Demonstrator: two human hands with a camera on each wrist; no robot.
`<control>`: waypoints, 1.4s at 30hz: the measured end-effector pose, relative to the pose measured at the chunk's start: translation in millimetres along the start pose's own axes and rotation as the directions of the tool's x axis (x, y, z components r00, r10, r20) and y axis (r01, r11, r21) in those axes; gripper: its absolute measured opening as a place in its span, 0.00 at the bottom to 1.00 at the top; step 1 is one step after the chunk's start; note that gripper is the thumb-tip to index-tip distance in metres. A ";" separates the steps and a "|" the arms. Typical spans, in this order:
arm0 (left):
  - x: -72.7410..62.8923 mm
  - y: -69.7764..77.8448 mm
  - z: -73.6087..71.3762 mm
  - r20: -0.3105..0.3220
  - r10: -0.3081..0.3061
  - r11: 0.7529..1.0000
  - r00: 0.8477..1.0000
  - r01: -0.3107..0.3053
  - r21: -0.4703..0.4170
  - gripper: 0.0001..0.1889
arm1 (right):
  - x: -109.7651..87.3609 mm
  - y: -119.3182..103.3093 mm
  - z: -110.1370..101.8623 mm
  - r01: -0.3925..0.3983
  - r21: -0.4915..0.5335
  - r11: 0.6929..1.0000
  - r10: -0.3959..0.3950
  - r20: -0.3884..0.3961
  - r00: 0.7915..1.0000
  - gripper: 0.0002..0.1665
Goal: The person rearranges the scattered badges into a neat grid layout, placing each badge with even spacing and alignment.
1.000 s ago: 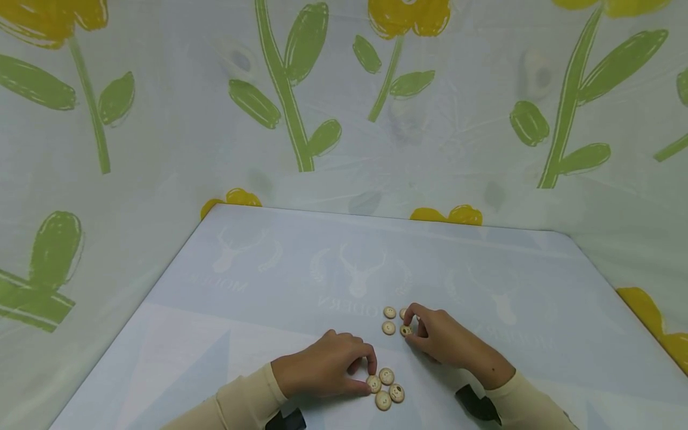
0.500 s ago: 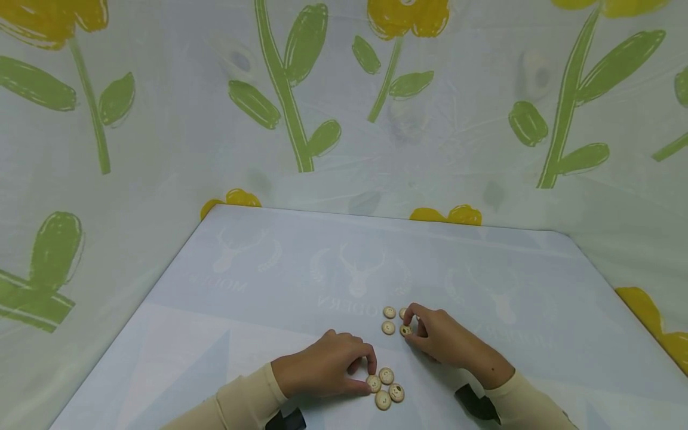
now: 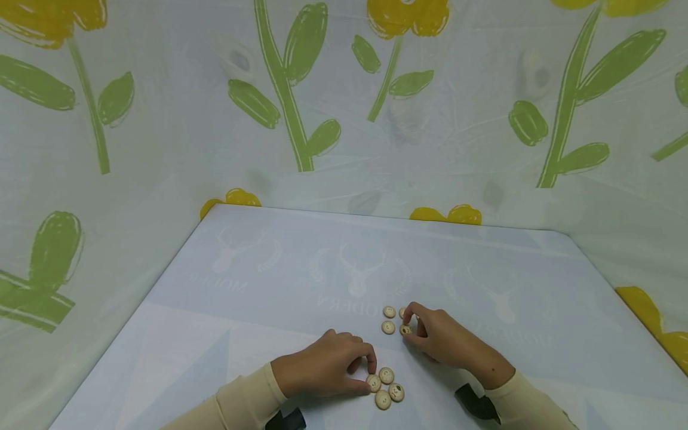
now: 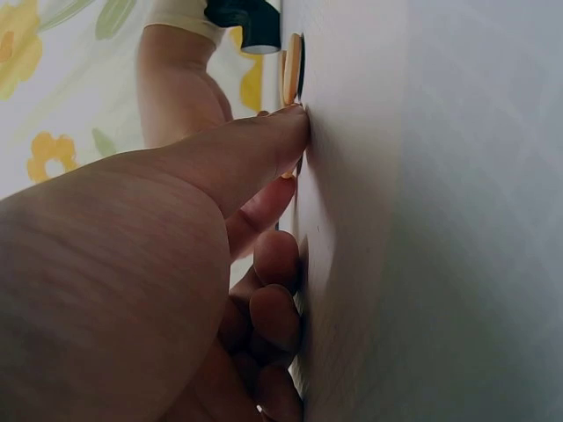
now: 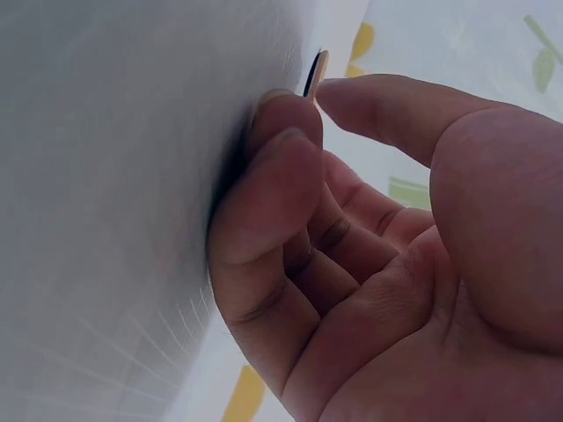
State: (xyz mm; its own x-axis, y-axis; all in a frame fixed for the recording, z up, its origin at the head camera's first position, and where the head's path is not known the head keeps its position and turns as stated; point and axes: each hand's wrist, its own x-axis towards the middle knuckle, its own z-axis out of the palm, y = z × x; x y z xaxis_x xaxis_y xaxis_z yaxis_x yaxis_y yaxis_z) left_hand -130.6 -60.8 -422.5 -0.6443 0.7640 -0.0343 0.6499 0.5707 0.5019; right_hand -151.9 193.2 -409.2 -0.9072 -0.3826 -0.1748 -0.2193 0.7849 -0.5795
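Observation:
In the head view my left hand [image 3: 330,365] pinches a pale wooden button [image 3: 373,383] between thumb and index finger at its edges. Close beside it lie three similar buttons: an upper button [image 3: 386,375], a right button [image 3: 396,392] with a dark spot and a lower button [image 3: 383,399]. Farther back, my right hand [image 3: 443,335] pinches another dark-spotted button [image 3: 405,329]. Near it are two more wooden buttons, the far one [image 3: 389,312] and the near one [image 3: 388,327], plus a third, partly covered by my index finger. In the left wrist view the thumb [image 4: 264,145] touches the tabletop.
The buttons lie flat on a pale table [image 3: 279,257] printed with deer heads and lettering. Behind and around it hangs a white cloth [image 3: 177,107] with yellow flowers and green leaves. A dark strap [image 3: 477,405] hangs under the right wrist.

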 end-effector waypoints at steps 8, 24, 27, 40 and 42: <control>-0.5 0.6 -2.0 0.002 -0.001 1.000 1.000 0.001 -0.009 0.10 | -0.5 -2.3 -1.6 0.026 -0.017 1.000 -0.026 0.006 1.000 0.12; -1.8 -1.5 -0.5 0.006 -0.005 1.000 1.000 0.005 -0.010 0.10 | -6.7 -10.2 0.7 0.142 0.014 0.990 -0.142 0.106 0.984 0.11; -1.5 -1.7 0.0 0.007 -0.001 1.000 1.000 0.001 -0.006 0.10 | -8.3 -10.1 0.5 0.173 0.027 0.985 -0.175 0.138 0.975 0.10; -1.3 -2.1 1.0 0.000 0.005 1.000 1.000 -0.005 -0.004 0.10 | -12.7 -17.2 6.5 0.270 0.017 0.963 -0.267 0.219 0.939 0.10; -1.2 -2.1 0.9 -0.001 0.007 1.000 1.000 -0.007 -0.003 0.10 | -13.7 -19.1 7.7 0.266 0.018 0.964 -0.264 0.221 0.939 0.10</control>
State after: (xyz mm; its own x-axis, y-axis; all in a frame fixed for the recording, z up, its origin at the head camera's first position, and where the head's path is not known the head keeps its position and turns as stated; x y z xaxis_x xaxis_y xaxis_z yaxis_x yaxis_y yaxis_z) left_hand -130.8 -62.7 -424.4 -0.6403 0.7676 -0.0295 0.6532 0.5643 0.5050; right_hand -132.5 179.8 -401.8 -0.7149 -0.6737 -0.1872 -0.4463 0.6457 -0.6195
